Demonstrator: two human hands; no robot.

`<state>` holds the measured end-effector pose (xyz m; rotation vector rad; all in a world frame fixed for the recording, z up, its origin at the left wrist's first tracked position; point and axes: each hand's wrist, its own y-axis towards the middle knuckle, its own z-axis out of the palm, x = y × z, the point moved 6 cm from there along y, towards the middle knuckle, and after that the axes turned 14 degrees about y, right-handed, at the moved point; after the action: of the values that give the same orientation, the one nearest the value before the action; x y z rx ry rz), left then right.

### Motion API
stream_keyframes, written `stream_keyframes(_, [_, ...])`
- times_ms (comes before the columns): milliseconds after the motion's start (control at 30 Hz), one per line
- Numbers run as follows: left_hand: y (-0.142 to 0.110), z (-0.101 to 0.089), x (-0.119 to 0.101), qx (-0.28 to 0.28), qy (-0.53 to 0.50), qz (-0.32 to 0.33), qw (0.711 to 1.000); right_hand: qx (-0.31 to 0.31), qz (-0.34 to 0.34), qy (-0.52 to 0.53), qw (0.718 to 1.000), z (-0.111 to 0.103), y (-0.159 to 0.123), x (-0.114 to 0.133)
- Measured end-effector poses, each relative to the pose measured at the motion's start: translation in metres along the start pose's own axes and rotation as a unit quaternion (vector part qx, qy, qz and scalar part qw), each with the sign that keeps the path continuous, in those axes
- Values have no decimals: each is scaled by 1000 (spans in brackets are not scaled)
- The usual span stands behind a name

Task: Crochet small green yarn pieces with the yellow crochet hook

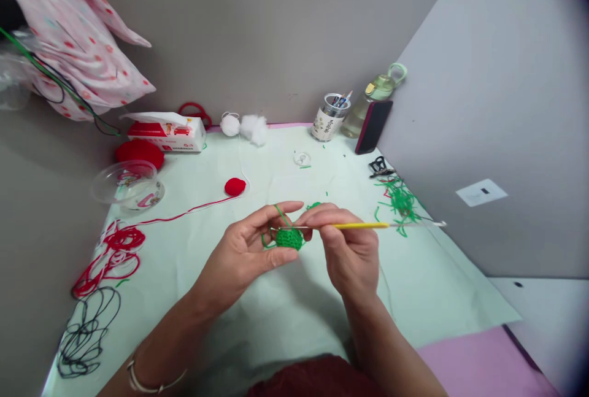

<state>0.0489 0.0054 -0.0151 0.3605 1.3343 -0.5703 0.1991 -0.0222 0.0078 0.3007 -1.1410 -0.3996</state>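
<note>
**Hook tip at the upper edge of the green piece, shaft lying nearly level**

Landmark: the green crocheted piece (289,239), held above the table (437,299).

Key relation: the piece lies directly left of the right hand (352,250), at the far end of the yellow-handled hook (361,225). The hook's long axis runs left to right, almost level, its left tip at the piece's upper edge; whether it sits inside a stitch cannot be told. The left hand (248,240) is the nearer: its grip pinches the piece between thumb and fingers, with a green strand (281,213) rising from the piece to the index finger. The right grip pinches the hook, thumb against fingers.

Counts, placed from the green piece:
- Piece, 1; hook, 1.
- Small red ball (235,186), 1, beyond and left.
- White yarn ball (230,124), 1, and white fluff (254,130), 2 or more tufts merged, farther beyond.
- Pen can (324,125), bottle (356,115) and phone (374,127), 1 each, beyond and right.
- Green scraps (401,197), well right, too tangled to count.
- Yarn tangles, well left: red (122,240), 1; dark (87,335), 1, nearer the wearer.
</note>
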Motion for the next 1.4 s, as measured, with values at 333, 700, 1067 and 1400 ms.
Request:
stream_keyframes(333, [-2,-2,-5,-36,87,1,996,-9,-30,-6,999,1,-2,1])
stream_keyframes(700, [-2,-8,-14,-55,171,33,983,-2,86,110,990,-2,2,-13])
stream_keyframes(1067, [-3,-10,-20,-81,256,79,960,47,30,11,998,0,-1,-5])
stream_keyframes(1400, [-3,-14,-19,-133,251,63,957,136,-148,-200,959,18,-5,16])
